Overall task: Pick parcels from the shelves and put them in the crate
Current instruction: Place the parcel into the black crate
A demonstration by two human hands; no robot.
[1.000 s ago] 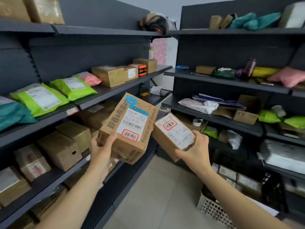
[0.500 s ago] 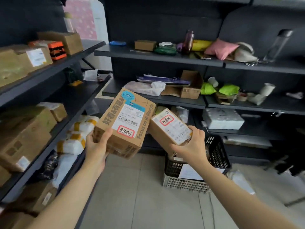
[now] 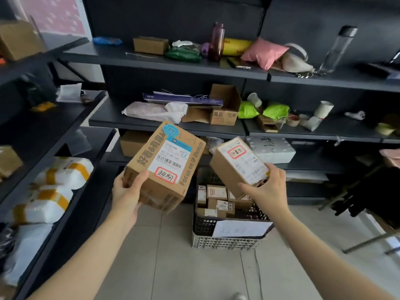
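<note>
now | left hand (image 3: 127, 191) grips large box (image 3: 164, 167) | right hand (image 3: 267, 187) grips small box (image 3: 239, 162) | above crate (image 3: 227, 241)

two tilted labelled cardboard parcels (image 3: 165, 165) (image 3: 239, 164) above a part-filled crate (image 3: 225, 241)

soft, even indoor light with faint shadows; dark shelves (image 3: 173, 63) swallow detail. wide-angle bending curves the edges, and the corners look slightly smeared.

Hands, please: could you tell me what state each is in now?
Left hand: holding the larger cardboard parcel.
Right hand: holding the smaller cardboard parcel.
</note>
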